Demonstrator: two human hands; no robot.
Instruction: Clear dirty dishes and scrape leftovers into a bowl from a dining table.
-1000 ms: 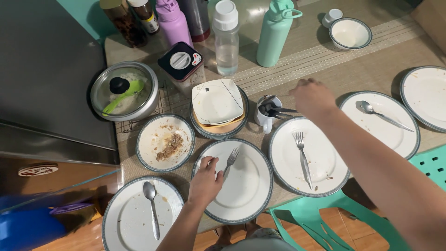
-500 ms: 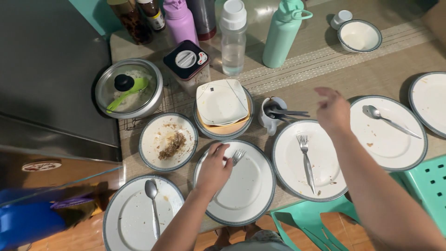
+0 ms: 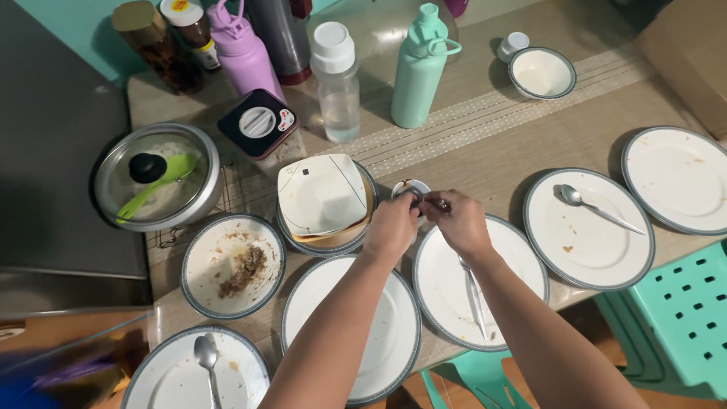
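My left hand (image 3: 390, 224) and my right hand (image 3: 459, 221) meet over a small white cup (image 3: 407, 186) that holds metal cutlery. My left hand pinches a fork at the cup's rim; only a bit of metal shows between the hands. With closed fingers, my right hand grips the cutlery handles sticking out of the cup. Under my left forearm lies a white blue-rimmed plate (image 3: 356, 333) with nothing on it. Under my right hand another plate (image 3: 522, 273) carries a fork (image 3: 475, 295).
Stacked dishes topped by a square one (image 3: 321, 194), a plate with food scraps (image 3: 232, 265), a lidded pot with a green spoon (image 3: 155, 179), two plates with spoons (image 3: 587, 257) (image 3: 170, 379), a far-right plate (image 3: 674, 179), a bowl (image 3: 541, 73), bottles (image 3: 419, 68), green chair (image 3: 674, 318).
My left hand lifted the fork off the front plate and carried it to the cup. My right hand came back from the right to the cup. The view shifted right.
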